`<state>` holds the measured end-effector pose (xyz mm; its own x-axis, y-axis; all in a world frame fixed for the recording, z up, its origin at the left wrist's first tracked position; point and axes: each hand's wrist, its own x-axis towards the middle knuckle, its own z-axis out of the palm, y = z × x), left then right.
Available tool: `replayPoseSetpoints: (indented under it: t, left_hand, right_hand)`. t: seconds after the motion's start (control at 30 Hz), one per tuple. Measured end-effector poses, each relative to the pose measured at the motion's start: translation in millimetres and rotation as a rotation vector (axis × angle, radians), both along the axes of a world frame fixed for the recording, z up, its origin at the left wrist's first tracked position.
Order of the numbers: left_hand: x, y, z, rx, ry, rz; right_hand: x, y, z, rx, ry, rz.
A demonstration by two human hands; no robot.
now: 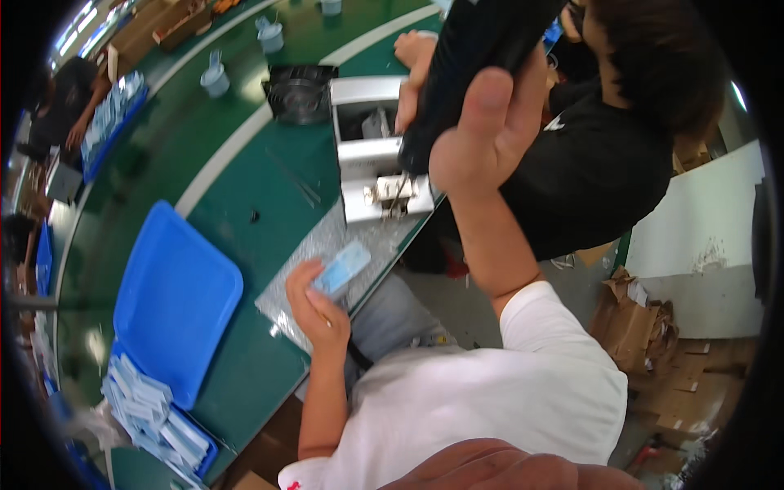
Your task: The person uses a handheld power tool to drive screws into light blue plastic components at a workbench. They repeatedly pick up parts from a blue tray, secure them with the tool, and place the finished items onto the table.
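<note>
My left hand (317, 309) is closed on a flat, light-blue rectangular piece (347, 265), held above a bubble-wrap sheet (306, 263) at the table edge. My right hand (482, 139) is raised and wrapped round a long black electric screwdriver (478, 61); its fingers are partly hidden behind the tool. Below the tool's lower end, a thin bit stands over a small metal fixture (392, 194). That fixture sits at the front of a silver-white metal housing (371, 155). Whether the bit touches it I cannot tell.
A blue tray (175, 294) lies left on the green table (253, 335), with several light-blue pieces (155, 408) below it. A black fan-like unit (300, 94) stands behind the housing. A person in black (588, 171) sits close on the right, a hand (416, 53) near the housing.
</note>
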<state>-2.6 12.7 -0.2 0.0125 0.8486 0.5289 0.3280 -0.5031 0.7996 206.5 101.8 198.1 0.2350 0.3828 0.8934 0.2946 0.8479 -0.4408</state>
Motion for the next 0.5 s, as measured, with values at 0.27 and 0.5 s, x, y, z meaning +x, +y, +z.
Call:
replayPoseSetpoints:
  t: [0.27, 0.5]
  left_hand:
    - [17.5, -1.3, 13.1, -0.04, -0.037, -0.104]
    - [6.6, 0.6, 11.5, -0.045, -0.03, -0.03]
  right_hand:
    - [22.3, -54.1, -20.3, -0.28, 0.381, 0.274]
    - [-27.1, -51.3, -18.7, -0.423, 0.503, 0.615]
